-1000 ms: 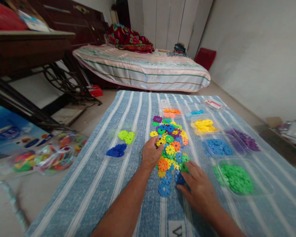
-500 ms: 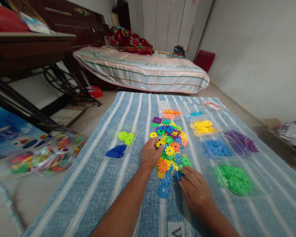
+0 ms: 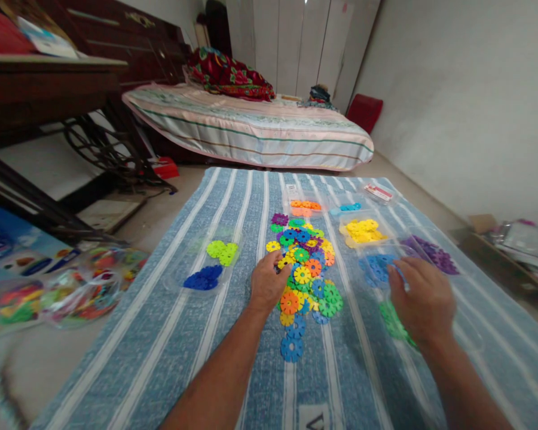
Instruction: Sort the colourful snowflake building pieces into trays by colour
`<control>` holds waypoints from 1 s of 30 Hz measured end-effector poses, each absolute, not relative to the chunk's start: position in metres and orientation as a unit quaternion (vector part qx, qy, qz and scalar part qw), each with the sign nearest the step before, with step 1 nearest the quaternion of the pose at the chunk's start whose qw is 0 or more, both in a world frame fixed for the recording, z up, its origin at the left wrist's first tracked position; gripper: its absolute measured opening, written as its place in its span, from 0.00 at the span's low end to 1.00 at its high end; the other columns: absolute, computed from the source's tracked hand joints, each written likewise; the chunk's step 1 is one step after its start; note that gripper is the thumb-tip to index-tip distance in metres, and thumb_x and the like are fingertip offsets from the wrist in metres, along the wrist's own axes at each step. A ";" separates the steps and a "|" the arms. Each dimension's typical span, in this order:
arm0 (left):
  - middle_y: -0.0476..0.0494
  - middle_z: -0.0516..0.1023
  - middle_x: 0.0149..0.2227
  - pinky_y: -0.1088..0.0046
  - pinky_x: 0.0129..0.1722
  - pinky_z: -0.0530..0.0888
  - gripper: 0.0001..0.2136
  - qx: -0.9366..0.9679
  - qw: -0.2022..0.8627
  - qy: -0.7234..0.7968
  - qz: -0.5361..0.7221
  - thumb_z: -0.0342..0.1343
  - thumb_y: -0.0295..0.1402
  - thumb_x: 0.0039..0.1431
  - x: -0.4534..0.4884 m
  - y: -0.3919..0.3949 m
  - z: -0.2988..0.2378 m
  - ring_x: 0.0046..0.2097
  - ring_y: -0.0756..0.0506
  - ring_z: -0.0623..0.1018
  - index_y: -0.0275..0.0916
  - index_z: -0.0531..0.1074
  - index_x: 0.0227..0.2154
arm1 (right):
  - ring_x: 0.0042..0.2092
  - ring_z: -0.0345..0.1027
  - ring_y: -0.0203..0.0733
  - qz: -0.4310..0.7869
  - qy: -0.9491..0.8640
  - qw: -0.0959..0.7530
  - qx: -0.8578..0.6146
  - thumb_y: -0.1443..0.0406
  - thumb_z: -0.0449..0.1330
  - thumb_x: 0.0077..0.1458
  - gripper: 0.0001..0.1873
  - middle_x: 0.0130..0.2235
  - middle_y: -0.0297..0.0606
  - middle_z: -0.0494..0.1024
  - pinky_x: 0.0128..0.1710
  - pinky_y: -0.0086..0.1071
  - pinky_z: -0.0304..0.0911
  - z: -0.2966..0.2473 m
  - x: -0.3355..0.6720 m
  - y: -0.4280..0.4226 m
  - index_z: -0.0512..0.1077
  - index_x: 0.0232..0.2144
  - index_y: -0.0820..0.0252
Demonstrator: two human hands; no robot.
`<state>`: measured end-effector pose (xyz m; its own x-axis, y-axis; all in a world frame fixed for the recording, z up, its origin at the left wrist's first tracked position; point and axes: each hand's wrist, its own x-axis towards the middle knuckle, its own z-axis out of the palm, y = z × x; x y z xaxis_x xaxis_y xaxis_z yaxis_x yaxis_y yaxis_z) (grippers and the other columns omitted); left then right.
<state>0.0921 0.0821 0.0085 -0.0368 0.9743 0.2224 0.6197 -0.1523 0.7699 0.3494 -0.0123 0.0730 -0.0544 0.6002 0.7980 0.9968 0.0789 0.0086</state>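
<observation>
A heap of notched plastic flower discs [image 3: 302, 275] in mixed colours lies on a striped cloth. At its left edge rests my left hand [image 3: 268, 282], fingers curled and thumb close to the yellow discs; what sits between the fingertips is too dark to make out. My right hand [image 3: 424, 298] hovers over the boxes on the right, its fingers bent together beside the blue discs [image 3: 376, 267]. Whatever its fingertips hold is hidden. The hand partly covers the blue discs and the green discs [image 3: 392, 319] in their clear boxes.
Clear boxes hold yellow discs [image 3: 364, 232], purple discs [image 3: 434, 254], orange discs [image 3: 305, 206] and light blue discs [image 3: 349, 207]. On the left, one box has lime discs [image 3: 223, 252] and dark blue discs [image 3: 203, 278]. Bagged toys [image 3: 80, 292] lie on the floor. A bed [image 3: 251, 134] stands behind.
My right hand has left the lower right edge of the heap and moved right to above the blue and green boxes. My left hand stays at the heap. The view has shifted slightly.
</observation>
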 end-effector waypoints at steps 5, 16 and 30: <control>0.43 0.78 0.42 0.67 0.46 0.73 0.15 0.653 0.236 0.610 0.382 0.57 0.33 0.52 0.093 0.082 0.007 0.45 0.44 0.77 0.39 0.71 0.44 | 0.43 0.70 0.45 -0.185 -0.712 0.360 -0.573 0.66 0.54 0.59 0.08 0.39 0.45 0.77 0.46 0.44 0.68 0.058 0.323 -0.023 0.73 0.37 0.61; 0.44 0.78 0.41 0.66 0.46 0.73 0.13 0.655 0.239 0.602 0.391 0.56 0.34 0.53 0.092 0.081 0.008 0.44 0.45 0.77 0.39 0.70 0.42 | 0.58 0.58 0.55 -0.064 -0.771 0.317 -0.549 0.66 0.56 0.57 0.09 0.50 0.51 0.71 0.53 0.51 0.63 0.007 0.237 -0.024 0.73 0.39 0.63; 0.43 0.78 0.42 0.66 0.45 0.73 0.14 0.650 0.242 0.605 0.390 0.56 0.33 0.52 0.090 0.082 0.009 0.45 0.44 0.77 0.39 0.71 0.43 | 0.55 0.63 0.49 0.060 -0.729 0.345 -0.588 0.70 0.57 0.52 0.05 0.48 0.43 0.74 0.55 0.47 0.61 0.010 0.251 -0.024 0.72 0.28 0.57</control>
<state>0.0896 0.0821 0.0091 -0.0380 0.9758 0.2151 0.5986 -0.1502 0.7869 0.2510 -0.0244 0.0100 -0.0698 0.8990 0.4323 0.8155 0.3010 -0.4943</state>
